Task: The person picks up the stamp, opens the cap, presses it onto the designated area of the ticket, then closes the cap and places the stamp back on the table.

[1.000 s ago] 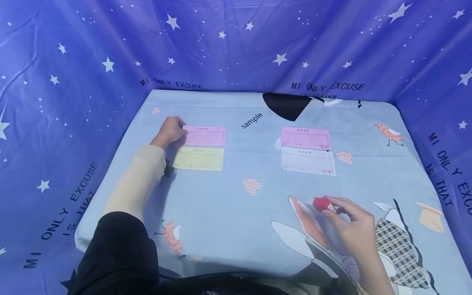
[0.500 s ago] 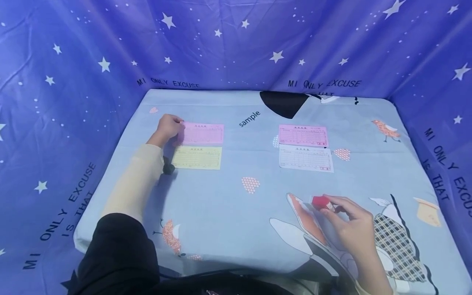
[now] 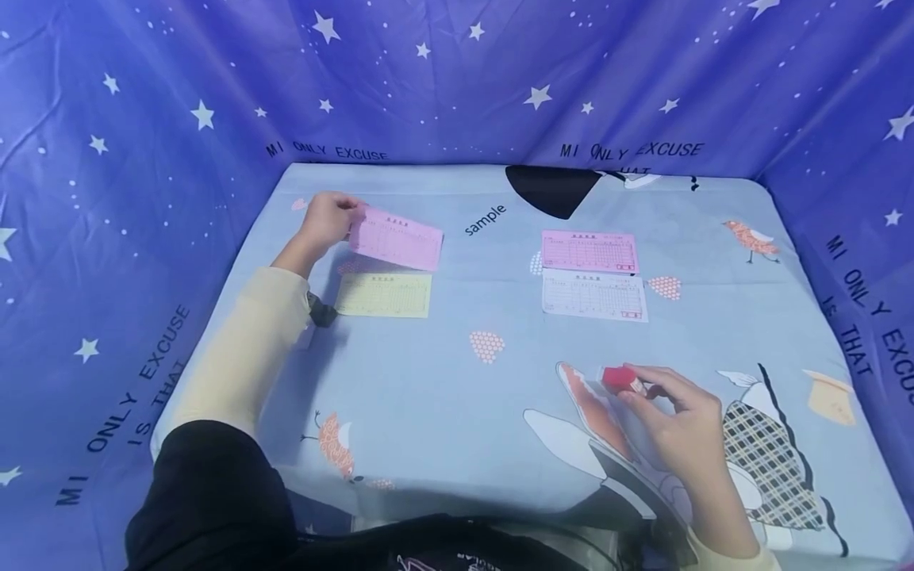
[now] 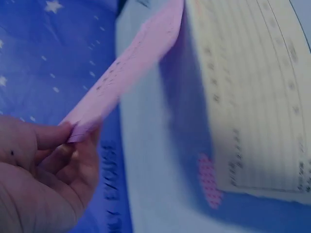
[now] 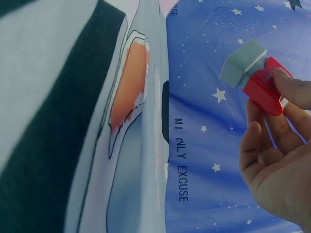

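Note:
My left hand (image 3: 323, 226) pinches a pink form slip (image 3: 396, 239) by its left end, between thumb and fingers. That slip is lifted and slanted, its right end lower and close over the table. Just below it lies a yellow form slip (image 3: 384, 296), flat on the cloth; the left wrist view shows its printed lines (image 4: 252, 97) large. My right hand (image 3: 689, 428) holds a red stamp (image 3: 618, 379) above the near right of the table. In the right wrist view the stamp's clear greyish cap (image 5: 244, 62) points away from the fingers.
Another pink slip (image 3: 589, 252) and a white slip (image 3: 593, 295) lie edge to edge at the right, each with a red mark in its lower right corner. A patterned light-blue cloth (image 3: 443, 412) covers the table. Blue starry curtains (image 3: 443, 87) enclose the back and sides.
My left hand has raised the pink slip off the cloth and tilted it, opening a gap above the yellow slip. My right hand keeps the stamp in nearly the same place.

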Demonstrator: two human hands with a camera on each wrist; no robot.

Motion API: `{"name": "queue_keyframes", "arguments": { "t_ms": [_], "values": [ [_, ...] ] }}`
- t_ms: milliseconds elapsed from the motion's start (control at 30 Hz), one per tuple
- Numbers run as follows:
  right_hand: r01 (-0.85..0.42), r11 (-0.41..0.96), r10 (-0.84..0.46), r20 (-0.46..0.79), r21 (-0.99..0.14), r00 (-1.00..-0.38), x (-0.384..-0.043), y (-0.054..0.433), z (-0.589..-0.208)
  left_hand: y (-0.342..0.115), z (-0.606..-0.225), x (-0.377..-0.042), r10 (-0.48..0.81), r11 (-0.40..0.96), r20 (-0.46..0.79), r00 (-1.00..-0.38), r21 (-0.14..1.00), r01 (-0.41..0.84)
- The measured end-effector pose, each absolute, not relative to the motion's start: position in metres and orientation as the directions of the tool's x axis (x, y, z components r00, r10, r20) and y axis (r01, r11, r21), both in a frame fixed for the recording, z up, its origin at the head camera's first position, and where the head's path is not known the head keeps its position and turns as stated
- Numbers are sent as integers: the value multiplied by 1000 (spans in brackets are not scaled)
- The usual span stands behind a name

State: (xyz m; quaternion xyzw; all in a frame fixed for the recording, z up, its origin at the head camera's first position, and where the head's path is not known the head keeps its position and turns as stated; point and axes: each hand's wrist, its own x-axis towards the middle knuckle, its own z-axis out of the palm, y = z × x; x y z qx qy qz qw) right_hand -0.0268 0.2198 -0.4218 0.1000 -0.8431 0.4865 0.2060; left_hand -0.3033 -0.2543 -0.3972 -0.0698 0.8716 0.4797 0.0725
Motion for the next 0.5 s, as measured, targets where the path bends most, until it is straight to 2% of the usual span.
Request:
{"name": "queue_keyframes", "arguments": {
  "t_ms": [133,267,400,500],
  "values": [
    [-342,517,39,421,-784,-906,-25,217,-420,-243,-381,-295,-56,426,-158,-986,889,-166],
    [-344,513,34,419,-787,-907,-26,214,-421,-226,-369,-282,-29,291,-183,-983,939,-184],
    [-354,507,27,425,-786,-905,-27,213,-421,-203,-366,-261,63,228,-175,-983,961,-156],
    [-350,516,25,422,-782,-906,-27,211,-421,-180,-366,-243,161,238,-162,-974,964,-121]
  ]
}}
